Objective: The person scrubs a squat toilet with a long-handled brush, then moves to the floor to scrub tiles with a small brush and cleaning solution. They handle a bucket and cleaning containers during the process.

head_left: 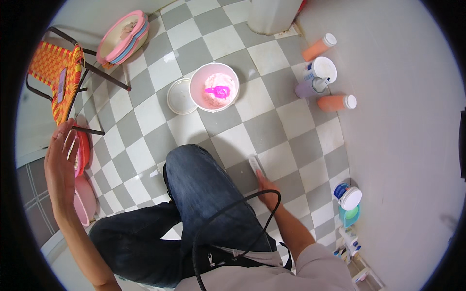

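- Left hand (59, 157): raised, grip loose, fingers stretched, near the woven chair (47, 63).
- Lid (178, 98): on the tiled floor (264, 133), beside the bucket (195, 89).
- Pink scoop (221, 92): on powder (214, 80) in the bucket.
- White, blurred thing (254, 163): one end in the right hand's (267, 188) closed grip.
- Orange bottle (333, 103): near the wall (388, 126).

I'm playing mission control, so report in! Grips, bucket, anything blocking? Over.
Left grip open, near woven chair. Right grip holding blurred white object. Bucket uncovered, pink scoop on powder. Black cable loops across view near right grip.
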`<state>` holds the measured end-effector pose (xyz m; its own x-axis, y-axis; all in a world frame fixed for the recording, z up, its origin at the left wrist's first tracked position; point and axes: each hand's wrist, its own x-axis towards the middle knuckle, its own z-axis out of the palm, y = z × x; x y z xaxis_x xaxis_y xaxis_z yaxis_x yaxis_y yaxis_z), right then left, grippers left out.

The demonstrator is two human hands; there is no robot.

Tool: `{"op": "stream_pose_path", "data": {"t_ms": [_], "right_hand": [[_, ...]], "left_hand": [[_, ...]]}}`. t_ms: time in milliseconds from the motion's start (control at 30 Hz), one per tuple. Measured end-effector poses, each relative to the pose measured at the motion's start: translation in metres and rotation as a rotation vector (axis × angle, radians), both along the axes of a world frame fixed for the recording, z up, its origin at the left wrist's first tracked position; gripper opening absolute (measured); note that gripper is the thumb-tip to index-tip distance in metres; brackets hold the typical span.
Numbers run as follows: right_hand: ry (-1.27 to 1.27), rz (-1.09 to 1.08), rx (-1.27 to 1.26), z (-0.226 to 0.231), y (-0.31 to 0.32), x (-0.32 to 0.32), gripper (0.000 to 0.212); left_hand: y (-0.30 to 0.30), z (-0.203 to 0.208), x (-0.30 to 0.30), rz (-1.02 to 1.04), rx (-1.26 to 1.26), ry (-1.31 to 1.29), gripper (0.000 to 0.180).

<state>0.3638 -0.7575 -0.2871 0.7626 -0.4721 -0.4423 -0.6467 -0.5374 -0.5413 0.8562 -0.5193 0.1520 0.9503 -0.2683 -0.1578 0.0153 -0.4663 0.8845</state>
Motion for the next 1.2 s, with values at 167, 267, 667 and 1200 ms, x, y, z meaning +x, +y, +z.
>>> {"op": "stream_pose_path", "data": {"t_ms": [167,267,667,1200], "right_hand": [[0.069,-0.061,-0.112,-0.013,-0.008,0.022,0.065],[0.084,-0.242,-0.127,0.023,-0.064,0.093,0.063],[0.364,0.364,-0.058,0.016,-0.065,0.042,0.068],[0.468,-0.387,-0.114,0.035,-0.013,-0.087,0.073]], "left_hand": [[0.014,0.005,-0.006,-0.022,0.109,-0.162,0.062],[0.008,-0.004,-0.008,-0.054,0.107,-0.154,0.062],[0.018,0.004,-0.017,-0.035,0.132,-0.206,0.069],[0.02,0.007,-0.003,-0.125,0.159,-0.252,0.065]]}}
